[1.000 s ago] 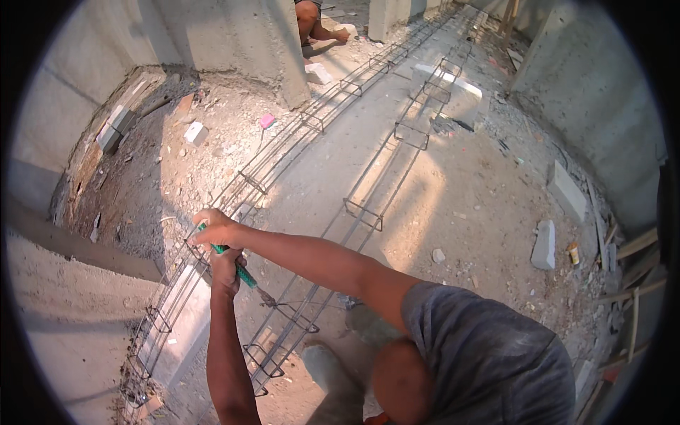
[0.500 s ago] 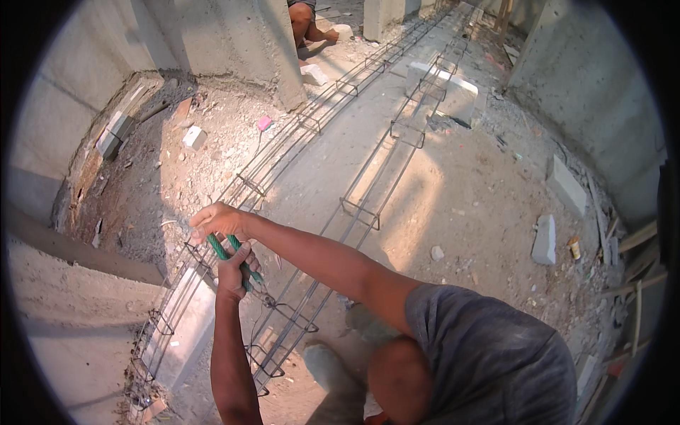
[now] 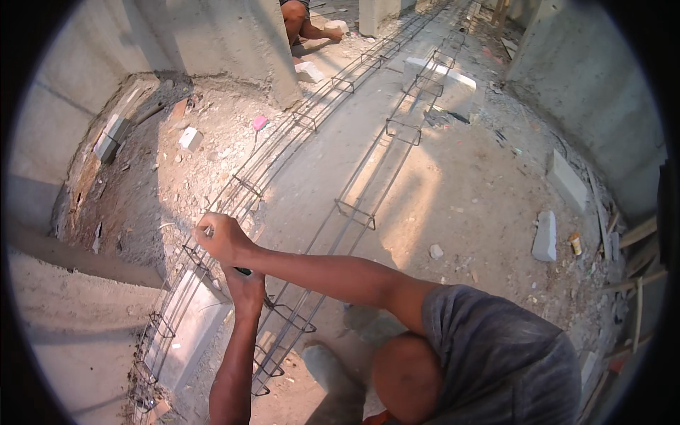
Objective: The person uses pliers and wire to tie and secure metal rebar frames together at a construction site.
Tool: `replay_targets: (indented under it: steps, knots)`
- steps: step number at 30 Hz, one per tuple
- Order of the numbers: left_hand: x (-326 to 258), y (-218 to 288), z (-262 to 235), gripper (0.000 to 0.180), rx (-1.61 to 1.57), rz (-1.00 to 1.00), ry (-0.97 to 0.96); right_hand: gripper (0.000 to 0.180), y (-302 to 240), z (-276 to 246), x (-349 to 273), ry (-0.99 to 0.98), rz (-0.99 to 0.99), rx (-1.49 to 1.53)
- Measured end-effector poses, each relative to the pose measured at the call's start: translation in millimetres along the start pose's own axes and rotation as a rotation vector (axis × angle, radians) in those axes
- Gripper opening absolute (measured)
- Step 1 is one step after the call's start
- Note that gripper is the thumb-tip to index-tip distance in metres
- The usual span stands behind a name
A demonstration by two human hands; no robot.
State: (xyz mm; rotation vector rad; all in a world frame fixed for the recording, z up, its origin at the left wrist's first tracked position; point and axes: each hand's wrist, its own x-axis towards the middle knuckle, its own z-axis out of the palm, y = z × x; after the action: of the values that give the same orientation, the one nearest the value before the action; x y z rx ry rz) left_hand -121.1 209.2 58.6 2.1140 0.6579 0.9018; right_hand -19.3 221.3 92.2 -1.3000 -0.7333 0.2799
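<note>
My left hand (image 3: 245, 289) is closed round green-handled pliers (image 3: 243, 270). Only a small green piece of them shows; their jaws are hidden. Just above it and crossing over, my right hand (image 3: 225, 239) has its fingers curled in a pinch, and what they hold is too small to make out. Both hands are over the left rebar cage (image 3: 248, 185), a long run of thin bars with square stirrups. A second rebar cage (image 3: 354, 212) runs alongside to the right, passing beside my left forearm.
A pale block (image 3: 188, 333) lies under the left cage's near end, and another block (image 3: 460, 88) under the right cage's far part. Loose blocks (image 3: 544, 237) and rubble lie about. Concrete walls (image 3: 595, 92) stand at both sides. Another person's hand (image 3: 333, 34) rests low at the back.
My left hand has turned and moved up towards the right hand, so the green handles are now mostly hidden. My right hand has curled and shifted slightly down. The other person's arm moved a little.
</note>
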Motion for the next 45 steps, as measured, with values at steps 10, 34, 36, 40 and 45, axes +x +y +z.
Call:
replay_targets:
  steps: [10, 34, 36, 40, 45]
  knots:
    - [23.9, -8.4, -54.5, 0.023, -0.771, -0.534, -0.696, 0.04, -43.6, -30.1, -7.5, -0.801, 0.251, 0.664]
    - [-37.0, 50.4, -63.4, 0.042, -1.232, -0.854, -0.2, 0.043, -115.2, -133.3, -67.7, -0.136, -0.06, 0.725]
    - [-46.7, 42.5, -75.1, 0.037, -1.148, -0.798, -0.13, 0.048, -115.5, -150.5, -77.3, -0.295, 0.161, 0.852]
    - [-53.7, 45.9, -102.8, 0.032, -0.751, -0.553, -0.119, 0.073, -102.3, -210.8, -94.3, -0.787, 0.667, 0.882]
    - [-55.5, 90.6, -105.9, 0.036, -0.45, -0.49, -0.547, 0.072, -75.8, -214.0, -166.5, -1.191, 1.1, 0.799]
